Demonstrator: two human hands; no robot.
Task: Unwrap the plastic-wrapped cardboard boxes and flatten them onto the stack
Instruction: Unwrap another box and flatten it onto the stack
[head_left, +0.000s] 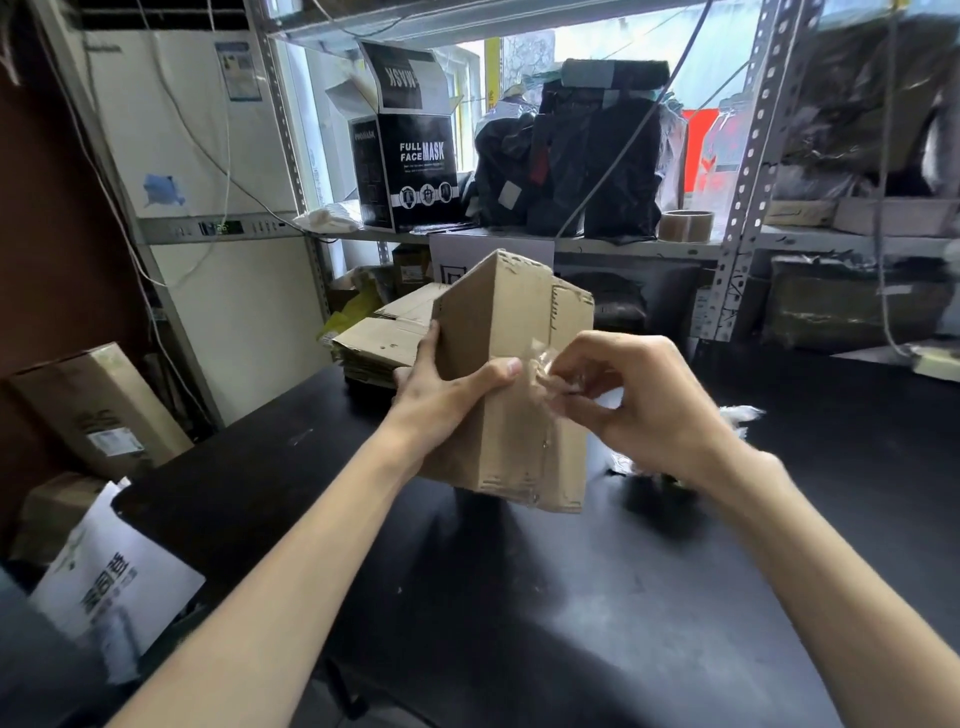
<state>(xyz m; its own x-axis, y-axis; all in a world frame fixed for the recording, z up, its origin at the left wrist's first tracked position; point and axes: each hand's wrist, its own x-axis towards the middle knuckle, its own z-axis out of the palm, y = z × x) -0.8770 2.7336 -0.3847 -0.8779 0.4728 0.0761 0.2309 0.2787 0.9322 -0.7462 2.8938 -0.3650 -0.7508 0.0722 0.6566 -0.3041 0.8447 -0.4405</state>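
Note:
A brown cardboard box (511, 332) is held upright above the black table (519, 597), one corner edge facing me. My left hand (441, 384) grips its left side, thumb pressed across the front edge. My right hand (639, 400) pinches a crumpled strip of clear plastic wrap (545, 371) that clings to the box's right face. Behind the box, at the table's far edge, lies a stack of flattened cardboard (384, 338).
Crumpled clear plastic (737, 415) lies on the table to the right. A metal shelf (597, 244) behind carries a black mask box (405, 171), dark bags and a tape roll (685, 226). Cartons (98, 415) stand on the floor at left.

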